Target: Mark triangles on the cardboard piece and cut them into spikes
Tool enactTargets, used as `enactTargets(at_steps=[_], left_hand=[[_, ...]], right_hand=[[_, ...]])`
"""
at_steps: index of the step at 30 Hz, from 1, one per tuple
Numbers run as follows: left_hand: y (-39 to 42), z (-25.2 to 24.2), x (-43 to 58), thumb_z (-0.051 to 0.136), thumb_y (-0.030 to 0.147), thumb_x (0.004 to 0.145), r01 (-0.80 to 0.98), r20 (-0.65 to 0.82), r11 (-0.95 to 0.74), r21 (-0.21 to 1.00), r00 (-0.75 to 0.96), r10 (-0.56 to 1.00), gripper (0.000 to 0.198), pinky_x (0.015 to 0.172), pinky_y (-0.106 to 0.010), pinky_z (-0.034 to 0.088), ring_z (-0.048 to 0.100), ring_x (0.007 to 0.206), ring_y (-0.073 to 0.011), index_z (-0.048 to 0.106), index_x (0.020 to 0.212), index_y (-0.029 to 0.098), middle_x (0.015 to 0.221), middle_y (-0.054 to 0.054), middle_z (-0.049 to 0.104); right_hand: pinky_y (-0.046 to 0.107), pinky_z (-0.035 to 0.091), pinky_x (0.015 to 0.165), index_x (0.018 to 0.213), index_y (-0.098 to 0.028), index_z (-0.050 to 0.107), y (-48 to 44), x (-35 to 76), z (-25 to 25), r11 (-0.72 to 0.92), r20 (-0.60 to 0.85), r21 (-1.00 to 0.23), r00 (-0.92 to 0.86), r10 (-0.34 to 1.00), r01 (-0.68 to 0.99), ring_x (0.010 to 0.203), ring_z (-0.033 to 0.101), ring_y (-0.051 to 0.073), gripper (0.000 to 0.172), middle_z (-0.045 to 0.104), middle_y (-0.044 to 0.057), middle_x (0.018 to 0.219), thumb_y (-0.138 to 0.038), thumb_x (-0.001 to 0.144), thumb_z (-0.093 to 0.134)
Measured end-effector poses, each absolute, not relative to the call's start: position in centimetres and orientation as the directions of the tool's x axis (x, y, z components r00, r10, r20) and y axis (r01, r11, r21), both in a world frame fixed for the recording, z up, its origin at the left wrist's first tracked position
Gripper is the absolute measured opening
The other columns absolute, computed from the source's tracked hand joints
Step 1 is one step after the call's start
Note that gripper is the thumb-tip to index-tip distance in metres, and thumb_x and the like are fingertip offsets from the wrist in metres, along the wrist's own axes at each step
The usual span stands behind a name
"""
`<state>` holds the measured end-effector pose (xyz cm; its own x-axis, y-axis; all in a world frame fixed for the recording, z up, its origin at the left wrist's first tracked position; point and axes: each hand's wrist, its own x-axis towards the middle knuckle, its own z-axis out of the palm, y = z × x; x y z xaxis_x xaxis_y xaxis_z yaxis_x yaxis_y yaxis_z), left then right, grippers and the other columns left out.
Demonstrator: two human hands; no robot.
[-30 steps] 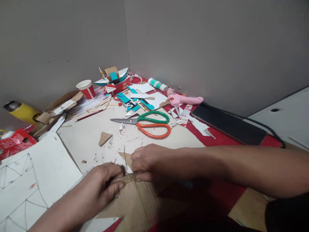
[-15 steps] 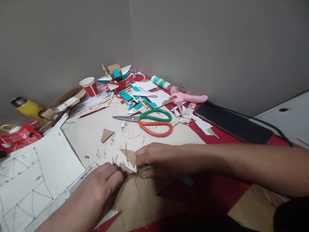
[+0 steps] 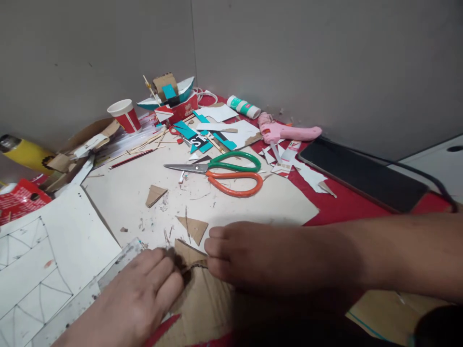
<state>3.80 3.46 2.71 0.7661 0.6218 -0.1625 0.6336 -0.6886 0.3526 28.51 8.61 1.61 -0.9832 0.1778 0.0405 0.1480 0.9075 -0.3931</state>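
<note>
A brown corrugated cardboard piece (image 3: 202,303) lies at the front, its far edge creased or torn. My left hand (image 3: 144,284) is closed at that piece's left edge, fingers curled down. My right hand (image 3: 238,250) is closed over its far right edge, the thumb hidden. Between my hands a pointed cardboard flap (image 3: 186,253) sticks out past the crease. Just beyond lies a cardboard triangle (image 3: 195,229), apart from my right fingertips. Farther off, scissors (image 3: 220,172) with one green and one orange handle lie spread, blades pointing left.
A paper with drawn trusses (image 3: 32,270) is at left. Behind stand a paper cup (image 3: 126,118) and a small model boat (image 3: 170,94). A pink glue gun (image 3: 285,132), a glue stick tube (image 3: 243,107) and a phone (image 3: 361,173) lie at right. Another cardboard scrap (image 3: 156,195) lies mid-table.
My right hand has rolled forward and over, its knuckles now covering the cardboard's edge. The flap between my hands shows more. The view has shifted slightly.
</note>
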Motion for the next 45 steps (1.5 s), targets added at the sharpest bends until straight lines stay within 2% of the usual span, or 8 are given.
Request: enactTargets(at_steps=[8,14,18,22,25,32,39,45], left_hand=[[3.7,3.2,4.0,0.046,0.035,0.093,0.820,-0.494,-0.133,0.557,0.456,0.740,0.022,0.061,-0.026,0.043,0.055,0.068,-0.0158,0.055,0.078,0.022,0.073,0.001,0.058],[6.8,5.7,0.4,0.060,0.044,0.086,0.407,-0.413,0.311,0.859,0.190,0.891,0.038,0.080,-0.027,0.049,0.063,0.099,-0.0221,0.059,0.121,0.027,0.109,-0.005,0.071],[8.1,5.9,-0.8,0.058,0.050,0.085,-0.177,-0.299,0.294,0.939,0.001,0.954,0.046,0.078,-0.030,0.054,0.068,0.086,-0.0211,0.064,0.118,0.019,0.102,-0.009,0.075],[6.5,3.6,2.9,0.066,0.045,0.081,-0.362,-0.318,0.301,0.882,0.013,0.948,0.029,0.077,-0.031,0.055,0.068,0.086,-0.0205,0.071,0.096,0.022,0.086,-0.004,0.074],[5.0,2.2,6.5,0.074,0.036,0.076,-0.350,-0.416,0.387,0.853,-0.008,0.909,0.020,0.077,-0.034,0.055,0.069,0.077,-0.0203,0.070,0.092,0.023,0.080,-0.001,0.073],[4.4,1.0,8.8,0.081,0.035,0.067,-0.297,-0.425,0.410,0.863,0.013,0.905,0.073,0.095,-0.047,0.049,0.066,0.106,-0.0340,0.054,0.133,0.019,0.115,-0.015,0.071],[3.7,-0.1,8.6,0.081,0.038,0.066,-0.110,-0.408,0.402,0.909,-0.044,0.912,0.068,0.106,-0.055,0.037,0.058,0.119,-0.0374,0.060,0.126,0.015,0.110,-0.017,0.073],[3.6,0.4,8.5,0.082,0.040,0.063,-0.046,-0.412,0.410,0.911,-0.048,0.910,0.059,0.100,-0.052,0.044,0.062,0.112,-0.0376,0.067,0.115,0.014,0.105,-0.016,0.075]], right_hand=[[0.023,0.039,0.067,0.075,-0.016,0.057,9.2,28.4,-0.7,0.729,0.095,-0.650,-0.929,0.359,0.215,0.071,0.049,0.013,0.014,0.057,0.001,0.077,-0.010,0.088,0.055],[0.023,0.037,0.062,0.074,-0.015,0.059,10.3,28.4,-0.2,0.546,0.249,-0.807,-0.707,0.661,0.227,0.068,0.049,0.013,0.010,0.054,0.001,0.073,-0.013,0.083,0.055],[0.023,0.034,0.057,0.076,-0.016,0.056,10.2,27.8,0.2,0.227,0.151,-0.967,-0.455,0.878,0.118,0.062,0.045,0.012,0.009,0.049,-0.002,0.067,-0.023,0.082,0.056],[0.022,0.032,0.053,0.082,-0.018,0.050,10.0,26.6,-0.8,-0.010,0.031,-0.995,-0.409,0.912,-0.099,0.058,0.042,0.011,0.018,0.045,-0.005,0.065,-0.033,0.081,0.059],[0.021,0.025,0.048,0.076,-0.018,0.048,10.0,26.3,-1.2,-0.019,0.014,-0.997,-0.448,0.894,-0.071,0.053,0.036,0.009,0.018,0.039,-0.007,0.059,-0.030,0.077,0.062],[0.018,0.026,0.047,0.071,-0.014,0.056,10.5,26.7,0.0,-0.097,-0.078,-0.995,-0.541,0.838,-0.008,0.052,0.035,0.007,0.018,0.041,-0.008,0.056,-0.027,0.073,0.068],[0.013,0.029,0.033,0.066,-0.015,0.057,10.5,26.8,-0.2,-0.245,-0.201,-0.969,-0.618,0.760,0.013,0.038,0.037,0.004,0.016,0.047,-0.009,0.048,-0.028,0.073,0.064],[0.012,0.040,0.032,0.067,-0.016,0.055,11.0,27.5,0.3,-0.278,-0.311,-0.947,-0.689,0.655,0.162,0.029,0.039,0.003,0.010,0.053,-0.009,0.043,-0.018,0.075,0.059]])
